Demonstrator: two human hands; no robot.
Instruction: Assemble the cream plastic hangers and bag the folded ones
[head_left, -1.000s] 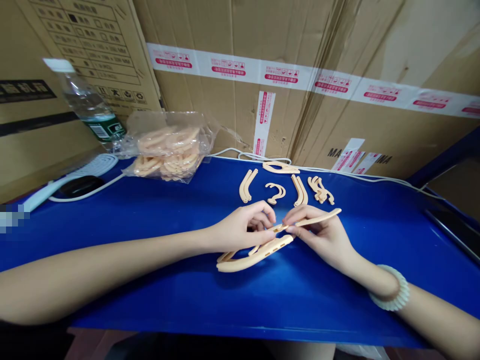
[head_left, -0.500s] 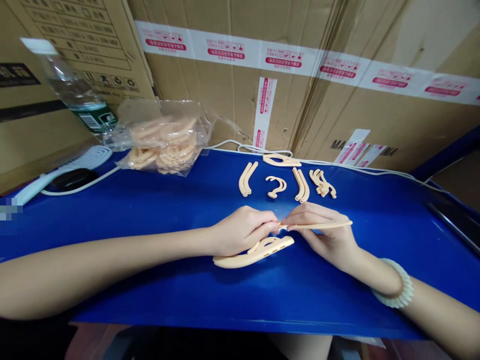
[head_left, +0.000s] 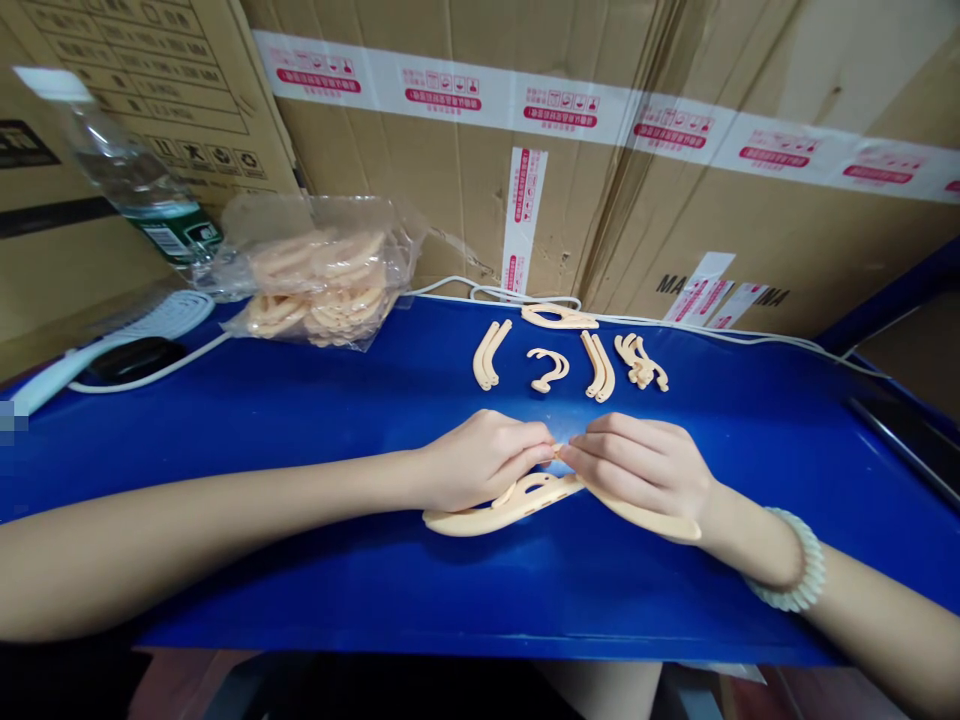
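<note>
My left hand [head_left: 487,460] is closed, with its thumb and fingers pinched round one end of a beige plastic hanger piece. Below that hand, a slotted beige hanger arm [head_left: 495,517] juts out toward me. My right hand [head_left: 645,465] grips a second curved hanger arm [head_left: 652,521], which shows under the fingers and reaches toward the wrist. Both sets of fingertips almost meet over a small beige joint [head_left: 556,452]. The fingers hide how the pieces fit together there.
Behind my hands lie paired curved strips [head_left: 491,355], more strips [head_left: 598,367], hook pieces [head_left: 550,370], a small cluster [head_left: 641,362] and a flat hanger frame [head_left: 559,317]. A clear bag [head_left: 322,270] of beige parts, a bottle [head_left: 176,230], a hairbrush [head_left: 161,320] and a white cable [head_left: 675,328] surround them.
The hanger arm in my right hand has swung downward, from pointing right across the fingers to hanging below them. My right hand has turned knuckles-up. The left hand barely moved.
</note>
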